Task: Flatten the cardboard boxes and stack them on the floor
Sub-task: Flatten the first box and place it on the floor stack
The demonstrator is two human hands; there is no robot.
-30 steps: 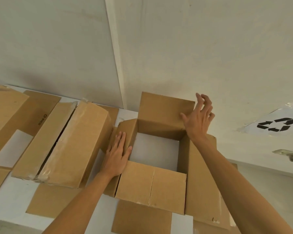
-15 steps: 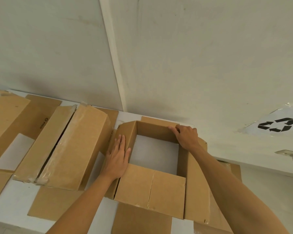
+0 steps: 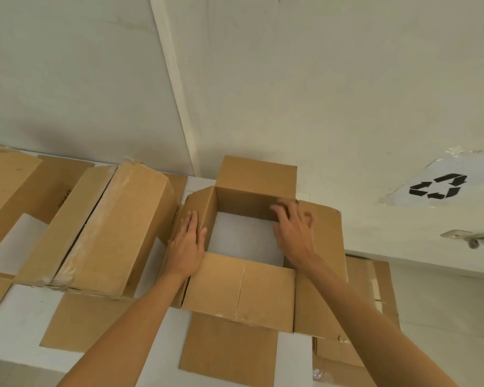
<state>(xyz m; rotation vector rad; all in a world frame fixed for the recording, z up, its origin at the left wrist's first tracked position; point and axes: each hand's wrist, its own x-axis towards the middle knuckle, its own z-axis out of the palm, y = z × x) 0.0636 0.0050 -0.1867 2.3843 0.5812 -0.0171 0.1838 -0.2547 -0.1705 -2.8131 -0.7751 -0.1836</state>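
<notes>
An open brown cardboard box (image 3: 241, 289) with no bottom stands on a white surface, its four flaps spread outward. My left hand (image 3: 187, 244) lies flat, fingers together, on the box's left flap and wall. My right hand (image 3: 294, 233) is blurred, fingers spread, over the right inner corner beside the right flap (image 3: 324, 241); it grips nothing that I can see. The far flap (image 3: 257, 174) stands upright against the wall.
A second box (image 3: 106, 233) with taped seams lies on its side at the left. Flat cardboard sheets (image 3: 73, 322) lie under and around both boxes. The wall is close behind. A recycling sign (image 3: 436, 185) lies at the right, with the floor below it.
My right hand left the far flap and moved back toward the right flap. The far flap, pressed down half a second ago, has sprung upright again. The left hand stayed put.
</notes>
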